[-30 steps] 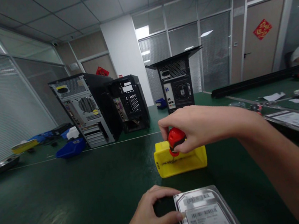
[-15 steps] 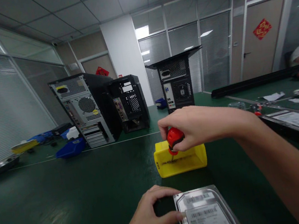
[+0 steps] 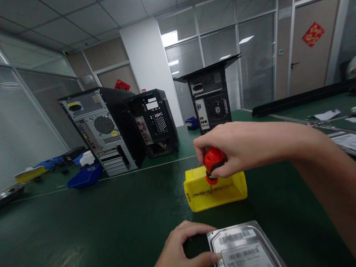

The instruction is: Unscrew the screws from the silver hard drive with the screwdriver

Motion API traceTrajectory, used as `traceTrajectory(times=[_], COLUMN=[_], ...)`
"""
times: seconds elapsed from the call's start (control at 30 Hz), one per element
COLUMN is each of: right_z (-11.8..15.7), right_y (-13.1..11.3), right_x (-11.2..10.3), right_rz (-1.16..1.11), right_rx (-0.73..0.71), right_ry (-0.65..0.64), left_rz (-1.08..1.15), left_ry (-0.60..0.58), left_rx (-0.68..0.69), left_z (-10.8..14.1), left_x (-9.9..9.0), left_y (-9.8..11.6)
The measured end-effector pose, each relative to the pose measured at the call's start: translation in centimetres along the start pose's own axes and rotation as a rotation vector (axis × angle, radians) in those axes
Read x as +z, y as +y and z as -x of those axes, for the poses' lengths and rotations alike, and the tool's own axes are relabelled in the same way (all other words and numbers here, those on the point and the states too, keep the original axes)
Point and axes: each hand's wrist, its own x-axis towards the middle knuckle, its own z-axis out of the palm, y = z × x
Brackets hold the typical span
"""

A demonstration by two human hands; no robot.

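Green table (image 3: 120, 234) runs back to some dark cases (image 3: 210, 85); before them, the right hand (image 3: 229, 145), closed round a red driver (image 3: 214, 158), has edged rightward, its tip down among small bits (image 3: 202, 193) in the yellow bin (image 3: 237, 192). Unmoved, the left hand (image 3: 186, 250) rests with thumb and forefinger spread at the left edge of the drive (image 3: 246, 254), nearest the camera, so the drive seems steady while only the driver travels.

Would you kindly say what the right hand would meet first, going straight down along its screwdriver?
Probably the small pieces in the yellow bin; whether the screwdriver touches them now is unclear.
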Motion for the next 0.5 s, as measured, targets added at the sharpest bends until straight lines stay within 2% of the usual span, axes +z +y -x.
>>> traceTrajectory(times=[0.2, 0.5], right_z=[0.10, 0.04], right_y=[0.13, -0.08], right_x=[0.03, 0.44], right_rz=[0.038, 0.099], right_rx=[0.036, -0.004], right_ry=[0.026, 0.026], left_rz=[0.004, 0.022], left_ry=[-0.002, 0.024], left_rx=[-0.003, 0.023], left_z=[-0.05, -0.22], left_x=[-0.04, 0.26], left_y=[-0.11, -0.63])
